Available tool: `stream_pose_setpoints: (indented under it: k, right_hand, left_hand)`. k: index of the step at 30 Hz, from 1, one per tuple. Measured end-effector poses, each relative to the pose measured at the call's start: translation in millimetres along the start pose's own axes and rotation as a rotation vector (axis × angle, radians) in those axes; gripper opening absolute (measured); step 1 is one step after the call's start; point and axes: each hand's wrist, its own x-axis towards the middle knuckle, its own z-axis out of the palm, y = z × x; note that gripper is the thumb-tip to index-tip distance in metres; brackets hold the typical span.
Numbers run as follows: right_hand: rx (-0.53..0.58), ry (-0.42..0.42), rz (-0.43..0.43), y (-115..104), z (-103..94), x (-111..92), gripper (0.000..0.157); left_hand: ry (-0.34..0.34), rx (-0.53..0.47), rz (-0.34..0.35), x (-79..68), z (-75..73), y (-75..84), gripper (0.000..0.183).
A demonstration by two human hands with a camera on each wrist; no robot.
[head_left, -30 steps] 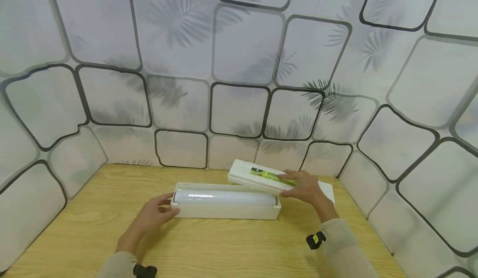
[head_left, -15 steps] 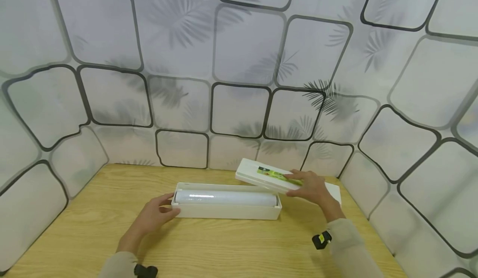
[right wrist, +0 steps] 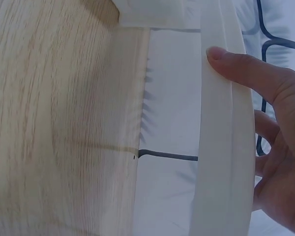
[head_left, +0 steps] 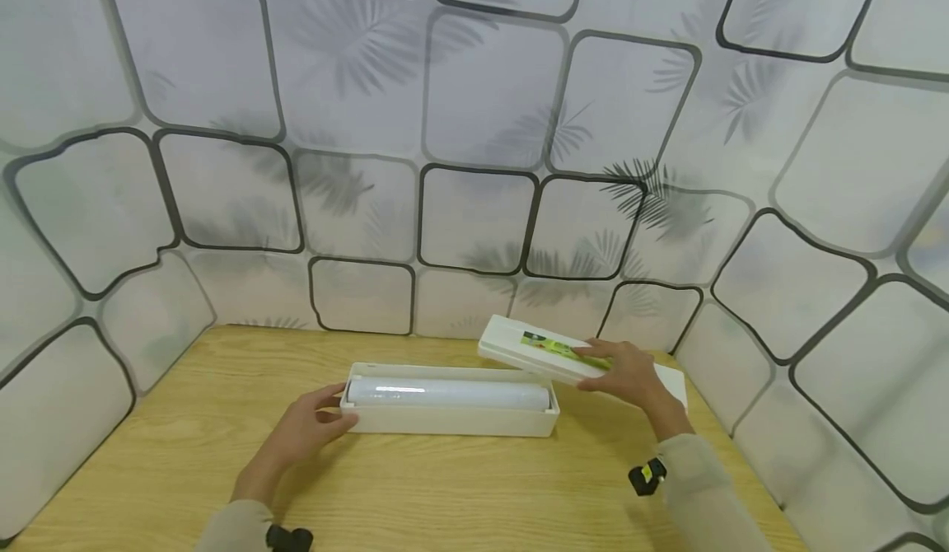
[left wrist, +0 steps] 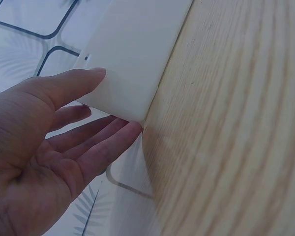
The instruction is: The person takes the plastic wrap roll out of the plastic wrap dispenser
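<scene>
While the long off-white box (head_left: 452, 422) sits on the wood table (head_left: 415, 494), we see a smooth, whitish roll (head_left: 448, 394) lying lengthwise inside, w/ a bright glare streak. The L hand (head_left: 304, 428) grips the box's L end, thumb on the front wall. The R hand (head_left: 624, 372) holds the white lid (head_left: 530, 355) off the table, slanting behind/R of the box, green label (head_left: 549, 343) on top.

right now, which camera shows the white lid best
The head view: the white lid shows its labelled top and both ends. The right wrist view shows only part of its side; the left wrist view, none of it.
</scene>
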Motion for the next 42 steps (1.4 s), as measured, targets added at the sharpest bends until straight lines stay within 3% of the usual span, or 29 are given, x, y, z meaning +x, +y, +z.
stream_pose_setpoints:
  k: [15, 30, 42]
  right_hand:
    - [0.049, 0.015, 0.015, 16, -5.4, -6, 0.061]
    - [0.009, 0.020, 0.024, 29, -2.1, -10, 0.060]
    - [0.013, 0.022, -0.045, 39, -5.4, -6, 0.058]
  left_hand:
    - [-0.009, 0.005, 0.001, -1.2, -1.0, 2.2, 0.069]
    - [0.000, -0.002, -0.002, -2.2, 0.0, 0.4, 0.069]
    - [-0.006, 0.004, 0.004, -1.0, -1.3, 2.1, 0.069]
